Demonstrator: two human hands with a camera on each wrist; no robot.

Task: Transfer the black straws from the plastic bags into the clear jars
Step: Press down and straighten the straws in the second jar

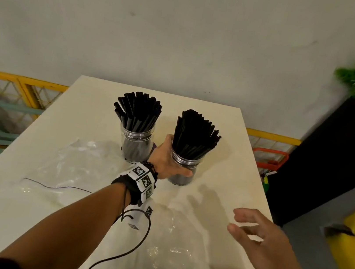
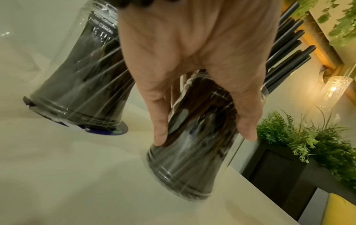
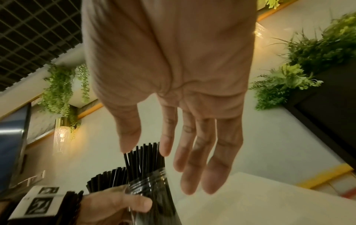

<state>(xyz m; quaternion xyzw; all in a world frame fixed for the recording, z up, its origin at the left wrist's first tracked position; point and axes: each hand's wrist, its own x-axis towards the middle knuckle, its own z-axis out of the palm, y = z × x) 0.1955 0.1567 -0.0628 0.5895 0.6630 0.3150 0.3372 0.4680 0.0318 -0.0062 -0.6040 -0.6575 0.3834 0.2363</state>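
Note:
Two clear jars stand upright on the white table (image 1: 33,182), each packed with black straws. My left hand (image 1: 169,159) grips the right jar (image 1: 183,172) around its side, thumb in front; the left wrist view shows its fingers (image 2: 161,121) wrapped on that jar (image 2: 185,167). The left jar (image 1: 135,145) stands just beside it, also seen as the left jar (image 2: 80,85) in the left wrist view. My right hand (image 1: 258,234) hovers open over the table's near right, fingers (image 3: 202,152) spread and holding nothing. Empty clear plastic bags (image 1: 80,163) lie crumpled on the table.
A second clear bag (image 1: 176,256) lies near the table's front edge, with a thin black cable (image 1: 131,249) across it. A yellow railing (image 1: 20,85) runs behind the table. A black planter (image 1: 338,158) with green plants stands at the right.

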